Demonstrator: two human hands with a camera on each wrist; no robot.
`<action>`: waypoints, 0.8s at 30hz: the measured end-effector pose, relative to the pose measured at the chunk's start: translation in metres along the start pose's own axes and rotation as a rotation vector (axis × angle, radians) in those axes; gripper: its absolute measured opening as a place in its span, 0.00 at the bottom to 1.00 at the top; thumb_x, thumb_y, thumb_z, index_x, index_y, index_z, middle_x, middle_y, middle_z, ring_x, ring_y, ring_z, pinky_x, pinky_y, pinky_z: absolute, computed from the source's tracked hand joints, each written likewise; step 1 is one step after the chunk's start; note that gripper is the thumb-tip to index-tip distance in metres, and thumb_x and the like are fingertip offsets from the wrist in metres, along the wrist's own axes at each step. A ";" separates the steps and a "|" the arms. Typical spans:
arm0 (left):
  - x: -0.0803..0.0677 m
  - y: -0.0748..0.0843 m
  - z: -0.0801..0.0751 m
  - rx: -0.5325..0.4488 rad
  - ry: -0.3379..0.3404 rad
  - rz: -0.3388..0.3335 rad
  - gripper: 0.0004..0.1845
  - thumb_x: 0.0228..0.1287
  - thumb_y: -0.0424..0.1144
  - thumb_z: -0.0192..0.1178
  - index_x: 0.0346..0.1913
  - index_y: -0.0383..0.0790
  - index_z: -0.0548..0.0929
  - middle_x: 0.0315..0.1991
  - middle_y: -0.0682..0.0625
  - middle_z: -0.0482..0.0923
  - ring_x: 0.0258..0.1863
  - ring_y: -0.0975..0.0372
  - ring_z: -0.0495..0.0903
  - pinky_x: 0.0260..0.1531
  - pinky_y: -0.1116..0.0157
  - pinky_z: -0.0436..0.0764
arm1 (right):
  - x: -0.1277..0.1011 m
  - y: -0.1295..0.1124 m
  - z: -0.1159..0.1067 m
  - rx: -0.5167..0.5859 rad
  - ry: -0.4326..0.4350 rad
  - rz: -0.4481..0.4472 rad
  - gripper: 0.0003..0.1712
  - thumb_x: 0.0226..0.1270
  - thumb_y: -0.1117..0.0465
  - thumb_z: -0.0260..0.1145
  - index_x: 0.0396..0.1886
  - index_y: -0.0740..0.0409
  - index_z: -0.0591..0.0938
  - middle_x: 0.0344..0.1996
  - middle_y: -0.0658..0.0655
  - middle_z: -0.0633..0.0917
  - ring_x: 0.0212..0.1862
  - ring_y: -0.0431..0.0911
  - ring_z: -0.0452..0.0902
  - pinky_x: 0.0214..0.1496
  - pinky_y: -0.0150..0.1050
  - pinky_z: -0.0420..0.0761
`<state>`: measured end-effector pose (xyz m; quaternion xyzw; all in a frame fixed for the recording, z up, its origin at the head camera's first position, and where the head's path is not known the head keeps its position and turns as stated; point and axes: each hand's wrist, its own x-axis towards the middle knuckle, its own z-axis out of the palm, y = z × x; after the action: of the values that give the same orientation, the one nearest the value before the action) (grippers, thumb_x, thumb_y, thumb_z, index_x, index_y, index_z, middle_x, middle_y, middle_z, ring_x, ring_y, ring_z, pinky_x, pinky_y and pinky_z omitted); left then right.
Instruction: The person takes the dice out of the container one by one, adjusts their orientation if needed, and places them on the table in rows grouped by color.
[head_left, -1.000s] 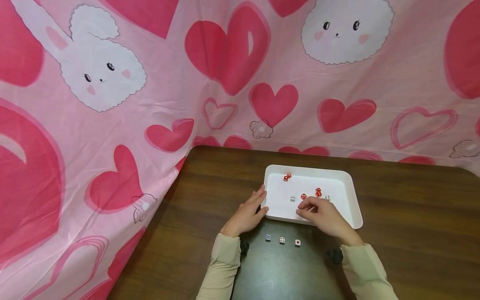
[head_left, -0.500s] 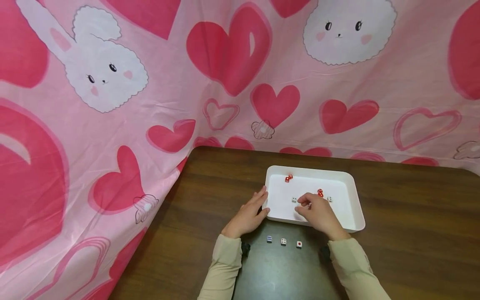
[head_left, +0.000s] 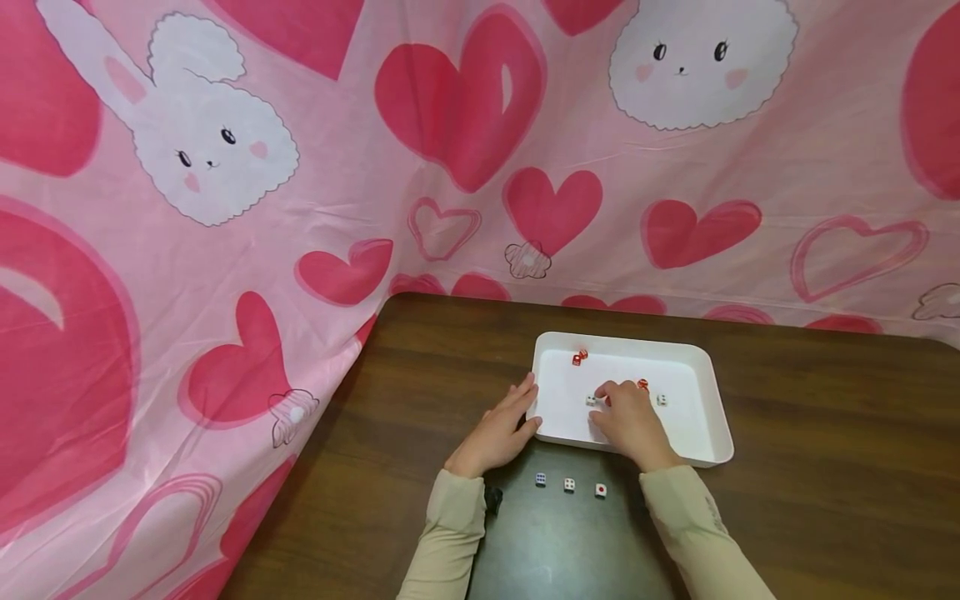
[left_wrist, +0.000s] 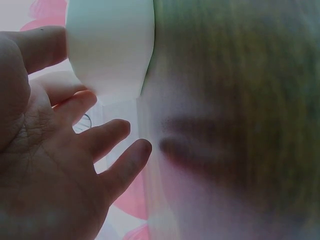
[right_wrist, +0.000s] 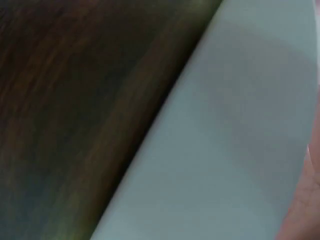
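A pink curtain point(head_left: 225, 250) printed with hearts and rabbits hangs behind and to the left of the tray, along the edge of the dark wood tabletop point(head_left: 825, 433).

The left hand point(head_left: 497, 433) lies on the tabletop against the tray's left wall, fingers straight and spread, grasping nothing; the left wrist view shows its fingers point(left_wrist: 107, 135) relaxed beside the white tray point(left_wrist: 110, 45) corner.

The white tray point(head_left: 708, 417) sits on the tabletop. Two red dice point(head_left: 578, 357) lie together near the tray's far left corner. A white die point(head_left: 591, 401) lies near the tray's middle, just left of the right hand's fingertips. The right hand point(head_left: 628, 421) reaches over the tray's near wall into the tray, fingers curled downward; whether it pinches anything cannot be told. Another red die point(head_left: 642, 384) shows just beyond that hand, and a second white die point(head_left: 662, 400) lies just to its right, inside the tray.

In front of the tray, on the tabletop between the two sleeves, three white dice point(head_left: 569, 484) stand in a row.
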<state>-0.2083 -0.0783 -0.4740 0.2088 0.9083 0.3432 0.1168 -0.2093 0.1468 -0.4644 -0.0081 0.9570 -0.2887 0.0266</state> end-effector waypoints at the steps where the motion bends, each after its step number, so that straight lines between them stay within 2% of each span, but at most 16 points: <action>1: 0.000 0.000 0.000 0.003 0.002 0.004 0.31 0.74 0.48 0.49 0.75 0.45 0.56 0.78 0.58 0.44 0.77 0.56 0.48 0.69 0.39 0.53 | 0.001 0.000 0.001 0.000 -0.001 0.002 0.16 0.60 0.61 0.64 0.45 0.66 0.80 0.38 0.64 0.78 0.41 0.53 0.70 0.47 0.50 0.75; 8: 0.000 -0.001 0.001 0.005 0.004 0.004 0.31 0.74 0.48 0.49 0.75 0.45 0.56 0.78 0.58 0.44 0.77 0.55 0.48 0.69 0.38 0.53 | 0.004 -0.001 0.003 -0.004 -0.045 0.058 0.19 0.62 0.60 0.63 0.51 0.65 0.78 0.44 0.65 0.77 0.46 0.55 0.69 0.52 0.53 0.76; 16: 0.002 -0.001 0.002 0.003 0.007 -0.001 0.31 0.74 0.48 0.48 0.75 0.45 0.56 0.78 0.59 0.44 0.77 0.56 0.47 0.69 0.39 0.53 | 0.009 -0.002 0.005 -0.029 -0.065 0.074 0.20 0.62 0.60 0.63 0.53 0.65 0.77 0.47 0.67 0.76 0.49 0.56 0.69 0.55 0.55 0.75; 24: 0.003 -0.001 0.003 0.003 0.011 -0.004 0.31 0.74 0.49 0.49 0.75 0.46 0.56 0.78 0.60 0.44 0.77 0.57 0.48 0.69 0.39 0.54 | 0.013 0.000 0.008 -0.058 -0.055 0.070 0.18 0.62 0.61 0.63 0.49 0.65 0.79 0.44 0.66 0.76 0.46 0.56 0.68 0.52 0.53 0.75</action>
<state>-0.2106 -0.0758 -0.4770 0.2051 0.9099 0.3425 0.1123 -0.2216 0.1417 -0.4711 0.0165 0.9636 -0.2593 0.0627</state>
